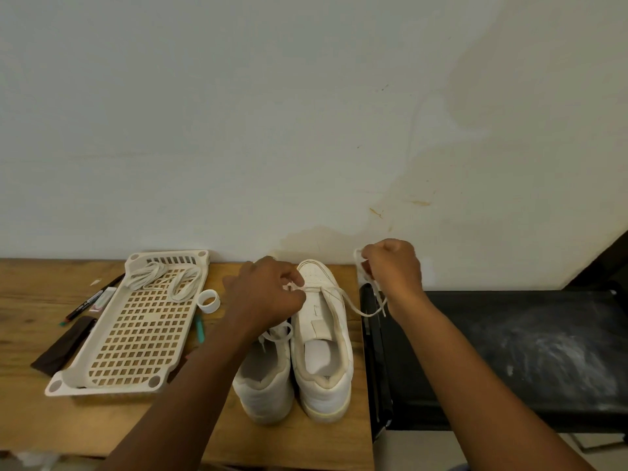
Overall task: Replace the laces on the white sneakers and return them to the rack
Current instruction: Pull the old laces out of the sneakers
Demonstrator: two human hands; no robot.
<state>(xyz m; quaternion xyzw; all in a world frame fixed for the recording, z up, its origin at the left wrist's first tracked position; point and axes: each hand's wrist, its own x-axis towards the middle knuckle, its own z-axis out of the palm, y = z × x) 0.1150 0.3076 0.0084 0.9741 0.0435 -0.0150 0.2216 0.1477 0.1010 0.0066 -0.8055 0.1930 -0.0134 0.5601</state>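
2 white sneakers sit side by side at lower center of the frame on the desk (40, 413), heels toward the camera, so the eyelets face up for lacing. The right sneaker (323, 351) has 1 lace (353, 309) through its bottom eyelets only; the left sneaker (266, 379) looks partly laced, mostly hidden by the forearm. Left hand (263, 295) pinches the lace at the eyelet row, fingers (295, 294) curled together on it, likely to steady it. Right hand (392, 266), center right, grips the free end, pulled up and out to take slack. More laces (163, 278) lie in the white rack (136, 334) at left, parked out of the way. Judged early in relacing.
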